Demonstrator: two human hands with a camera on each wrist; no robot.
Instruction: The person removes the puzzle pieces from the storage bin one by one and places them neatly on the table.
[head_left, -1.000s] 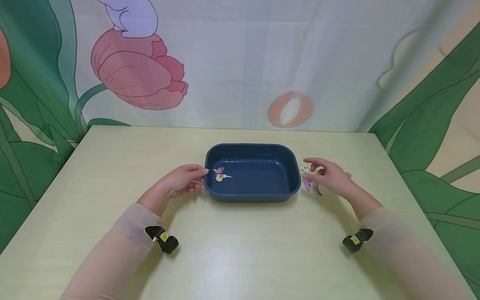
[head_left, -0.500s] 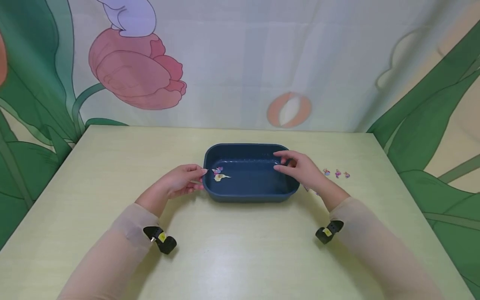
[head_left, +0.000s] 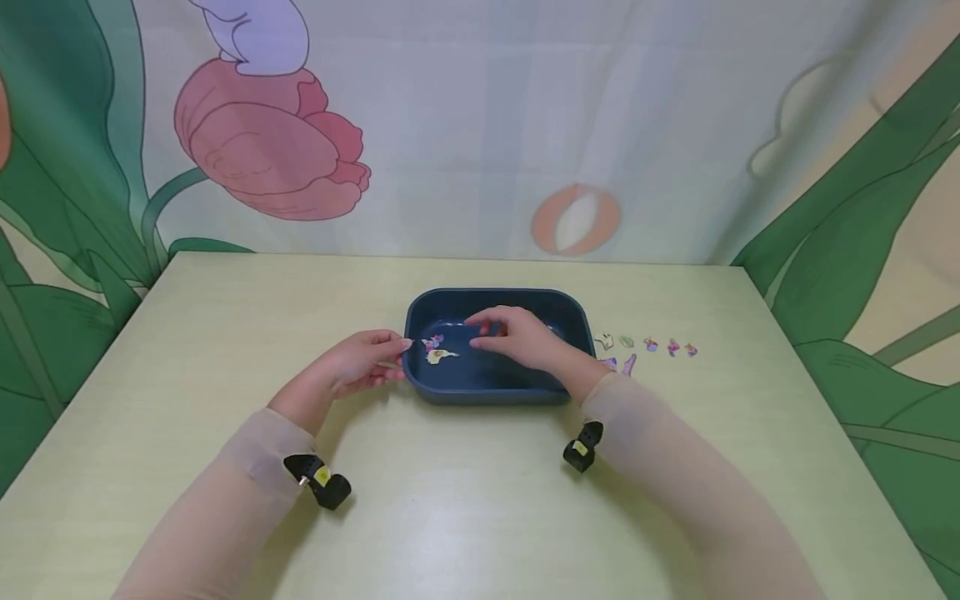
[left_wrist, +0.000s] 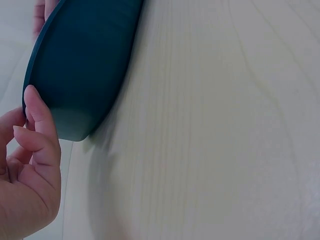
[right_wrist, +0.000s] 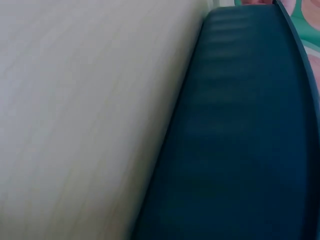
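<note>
My left hand (head_left: 367, 360) pinches the left rim of a dark blue rectangular tray (head_left: 495, 397); in the left wrist view its thumb (left_wrist: 40, 112) lies against the outer wall. My right hand (head_left: 521, 337) hovers over the middle of the tray, thumb and forefinger apart, nothing showing between them. It is out of sight in the right wrist view, where the tray's long side fills the right half. Inside the tray at the left lie small flat cutouts: a pink and purple one (head_left: 432, 342) and a cream one (head_left: 442, 356).
Right of the tray, several more small cutouts lie on the pale wooden table (head_left: 450, 500), among them a leaf-like one (head_left: 626, 341) and a purple one (head_left: 629, 364). A printed curtain (head_left: 450, 125) hangs behind the table's far edge.
My right hand has moved left from the cutouts beside the tray to over the tray's middle, uncovering the cutouts. My left hand has stayed at the rim.
</note>
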